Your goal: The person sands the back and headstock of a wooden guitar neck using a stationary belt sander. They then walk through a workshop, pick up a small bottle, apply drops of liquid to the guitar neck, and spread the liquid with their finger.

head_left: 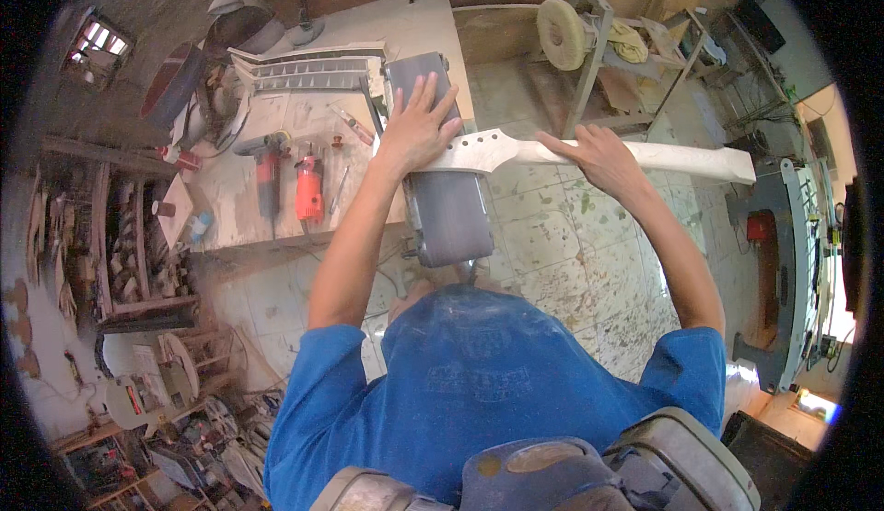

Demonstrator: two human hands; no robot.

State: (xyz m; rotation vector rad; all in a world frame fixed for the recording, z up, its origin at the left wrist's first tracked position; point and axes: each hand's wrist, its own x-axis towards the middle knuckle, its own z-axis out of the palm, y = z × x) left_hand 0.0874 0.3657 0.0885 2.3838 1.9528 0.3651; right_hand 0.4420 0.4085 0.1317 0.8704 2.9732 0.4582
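Observation:
A pale wooden guitar neck [681, 159] lies crosswise over a belt sander [451, 221] with a dark grey belt. Its headstock, with a row of holes, rests across the belt; the heel end reaches out to the right over the floor. Fingers outstretched and spread, my left hand [419, 132] lies flat over the headstock's end, partly hiding it and the belt. Further right, my right hand [603, 163] grips the neck's shaft, its index finger pointing along the wood toward the headstock and the other fingers bent over it.
Left of the sander, a workbench [368, 198] bears a red trim router [309, 187], a grey-and-red power tool [267, 175] and a desk lamp [308, 30]. A pale buffing wheel [561, 35] stands beyond the neck. A large grey machine [787, 272] is at far right.

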